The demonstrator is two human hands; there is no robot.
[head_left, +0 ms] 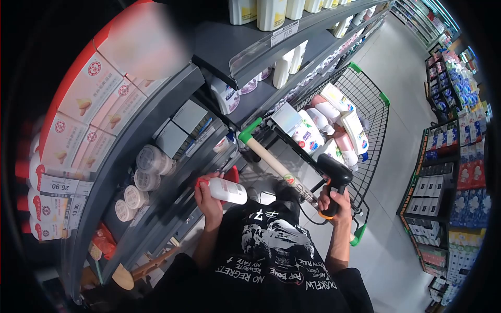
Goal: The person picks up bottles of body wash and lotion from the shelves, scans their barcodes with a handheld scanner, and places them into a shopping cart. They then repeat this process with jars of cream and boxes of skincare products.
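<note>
My left hand [210, 201] is closed around a white bottle [228, 191] with a red cap, beside the shelves on the left. The bottle lies on its side, cap toward my palm, and the print on its label is too small to read. In my right hand [336, 204] is a black barcode scanner [335, 175] with orange trim, its head pointing up and away from me. A dark cable hangs near its grip. Just beyond both hands runs the pale handle [271, 163] of a shopping cart.
The wire shopping cart [377, 130] holds several bottles [327, 112] and a box [286, 119]. Shelves on the left carry round jars [151, 159], grey boxes [189, 116] and pink-white packs [94, 94]. More stocked shelves [438, 193] line the right side of the tiled aisle [404, 94].
</note>
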